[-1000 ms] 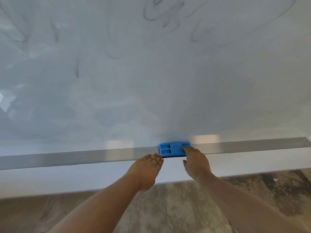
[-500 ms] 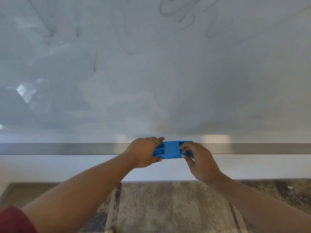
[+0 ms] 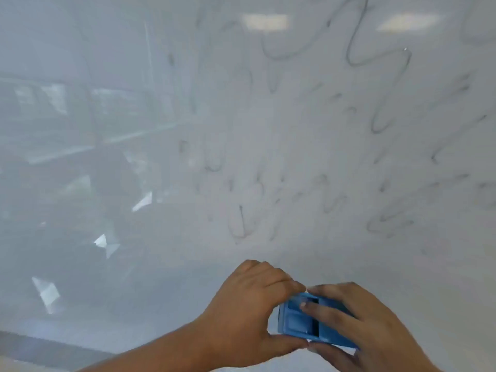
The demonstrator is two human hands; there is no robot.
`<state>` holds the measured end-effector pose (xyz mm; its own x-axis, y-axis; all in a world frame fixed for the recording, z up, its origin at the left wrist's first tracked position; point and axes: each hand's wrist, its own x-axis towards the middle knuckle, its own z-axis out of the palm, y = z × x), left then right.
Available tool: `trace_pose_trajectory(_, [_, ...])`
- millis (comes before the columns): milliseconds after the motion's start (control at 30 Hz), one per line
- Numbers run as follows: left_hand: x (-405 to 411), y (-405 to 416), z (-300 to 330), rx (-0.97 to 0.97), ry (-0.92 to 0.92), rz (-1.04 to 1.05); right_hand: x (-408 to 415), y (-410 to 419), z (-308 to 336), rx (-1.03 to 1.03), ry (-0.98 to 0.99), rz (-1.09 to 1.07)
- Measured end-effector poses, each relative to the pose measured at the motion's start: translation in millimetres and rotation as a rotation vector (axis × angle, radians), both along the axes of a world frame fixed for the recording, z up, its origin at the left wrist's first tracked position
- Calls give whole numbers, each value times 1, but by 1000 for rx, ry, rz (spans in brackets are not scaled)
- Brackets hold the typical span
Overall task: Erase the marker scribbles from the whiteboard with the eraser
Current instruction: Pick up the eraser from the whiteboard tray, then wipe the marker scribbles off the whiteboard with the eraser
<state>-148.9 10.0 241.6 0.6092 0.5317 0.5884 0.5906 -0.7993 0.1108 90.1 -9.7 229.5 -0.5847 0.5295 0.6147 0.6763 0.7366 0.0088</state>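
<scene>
A glossy whiteboard (image 3: 134, 277) fills nearly the whole view. Faint grey marker scribbles (image 3: 375, 84) loop across its upper and right parts, with more of them lower down (image 3: 241, 224). Low in the middle, both hands hold a blue plastic eraser (image 3: 298, 322) in front of the board's lower part. My left hand (image 3: 247, 312) grips its left end between thumb and fingers. My right hand (image 3: 357, 326) covers its right half, with fingers over the top and thumb under it. I cannot tell whether the eraser touches the board.
The grey metal tray rail (image 3: 40, 347) of the board shows only at the bottom left corner. Reflections of ceiling lights (image 3: 264, 21) and room furniture glint on the board's left half.
Both hands have lifted the eraser off the tray rail and up in front of the board. My view has tilted upward, so the rail and floor have dropped out and more scribbles show.
</scene>
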Motion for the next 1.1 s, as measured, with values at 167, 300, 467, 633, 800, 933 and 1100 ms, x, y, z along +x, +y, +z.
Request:
trace_pose_trajectory(167, [-75,26,83,409,0,4,-55,24,63,220,-16,-135])
trace_pose_trajectory(300, [-138,56,149,773,-93,202,-87,43,100,361,71,-156])
trace_pose_trajectory(467, [-178,101,200,871,-309,409,-114,64,144,508,38,-151])
trace_pose_trajectory(633, [-175,131,200,728,-323,481,-136,85,170,605,-92,-105])
trace_pose_trajectory(800, [-173,138,195,784,-327,486,-155,100,168,716,-262,-18])
trace_pose_trajectory(933, [-174,140,195,809,-321,506,-163,99,193,747,-365,49])
trace_pose_trajectory(1100, [-175,140,195,805,-306,486,-187,105,282,776,-342,35])
